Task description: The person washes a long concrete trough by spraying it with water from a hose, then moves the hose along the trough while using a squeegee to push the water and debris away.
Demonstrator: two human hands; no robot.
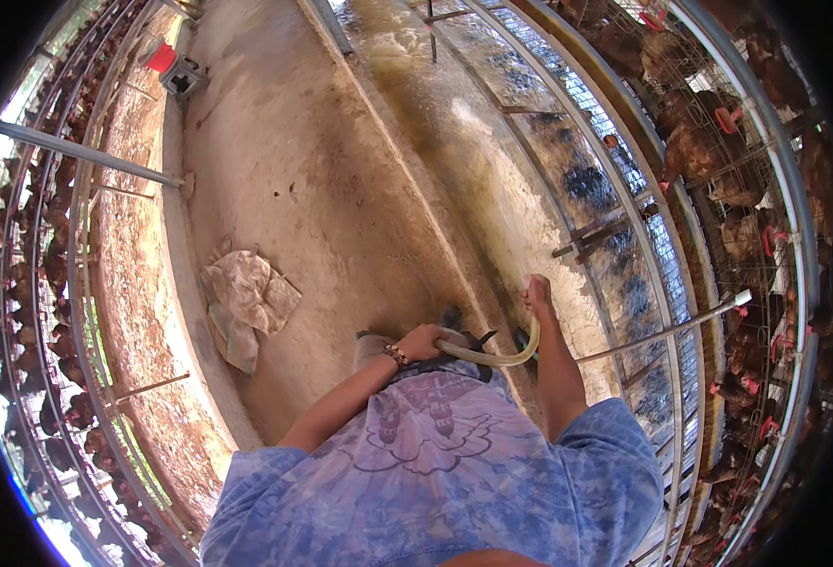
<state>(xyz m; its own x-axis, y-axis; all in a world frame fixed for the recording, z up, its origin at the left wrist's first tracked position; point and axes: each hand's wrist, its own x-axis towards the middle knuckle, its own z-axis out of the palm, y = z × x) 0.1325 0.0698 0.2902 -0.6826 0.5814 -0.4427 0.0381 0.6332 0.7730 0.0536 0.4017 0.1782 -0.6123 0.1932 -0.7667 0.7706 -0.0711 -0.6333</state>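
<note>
A pale yellowish flexible hose (pixel 491 356) curves across the front of my body. My left hand (pixel 420 343), with a beaded bracelet at the wrist, is closed around one stretch of it at waist height. Out to the right, my right hand (pixel 538 293) grips the hose close to its end, over the wet channel floor (pixel 452 142) beside the cages. The hose end itself is hard to make out against the pale floor. A whitish splash (pixel 464 112) shows farther up the channel.
Wire cages with brown hens (pixel 700 145) line the right side; more caged hens (pixel 55 269) stand left. A low concrete curb (pixel 416 177) divides walkway and channel. Crumpled sacks (pixel 253 290) lie on the walkway (pixel 281 142). A metal bar (pixel 664 332) juts across at right.
</note>
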